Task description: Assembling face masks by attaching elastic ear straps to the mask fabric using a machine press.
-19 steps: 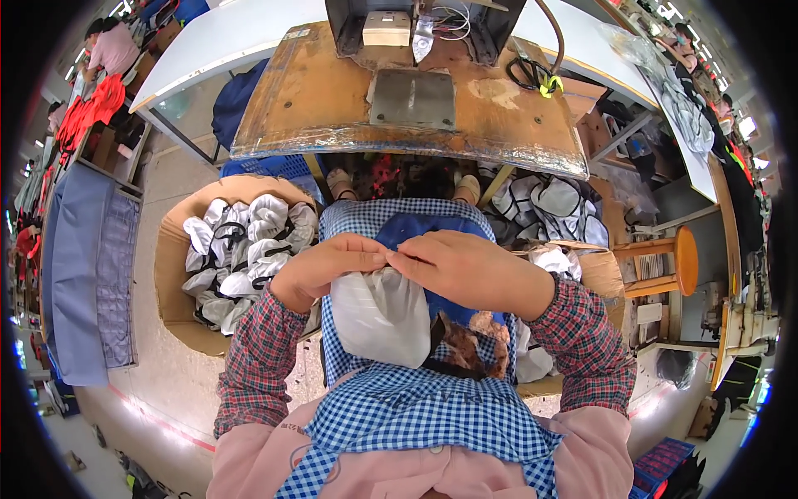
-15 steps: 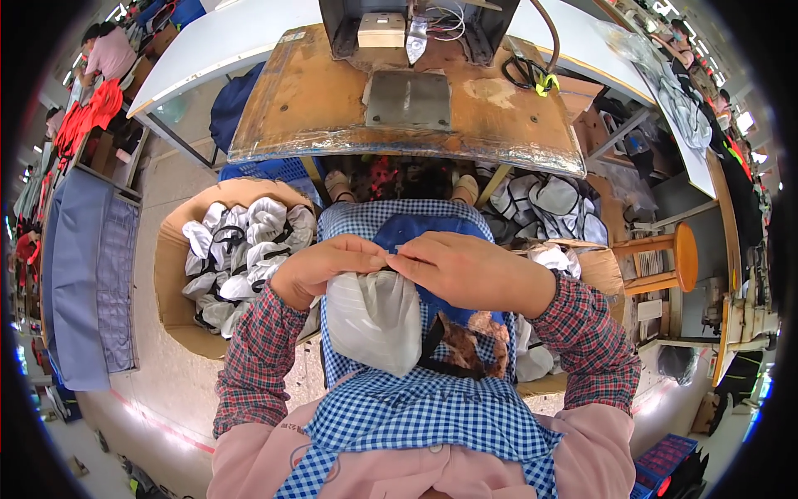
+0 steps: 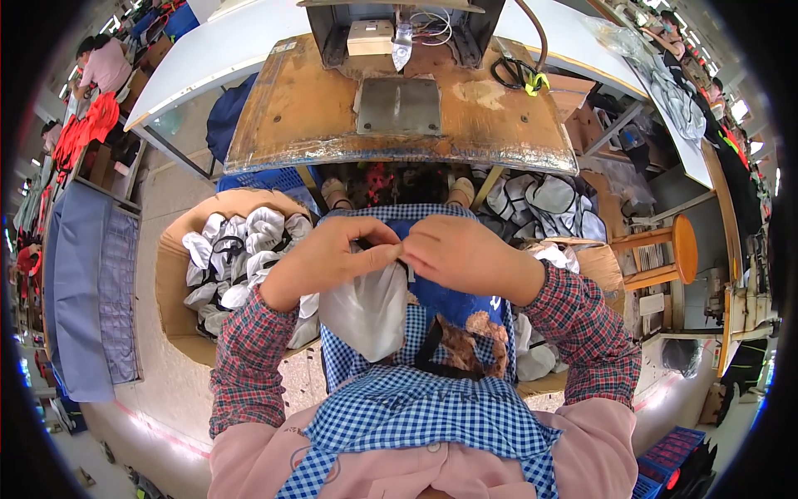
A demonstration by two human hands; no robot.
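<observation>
The left hand point(image 3: 337, 256) and the right hand point(image 3: 465, 254) are meeting, both pinching the upper edge of 1 white cloth piece point(image 3: 366, 314), which is hanging at 7 o'clock from them, over the checked apron point(image 3: 432, 420). At 9 o'clock a cardboard box point(image 3: 173, 291) is holding white bundles point(image 3: 264, 226); at 12 o'clock a wooden bench point(image 3: 303, 104) is standing.

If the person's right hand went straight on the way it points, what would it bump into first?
Probably the left hand: the right hand points leftward at it, near the white fabric piece. Whether they already touch is unclear.
</observation>
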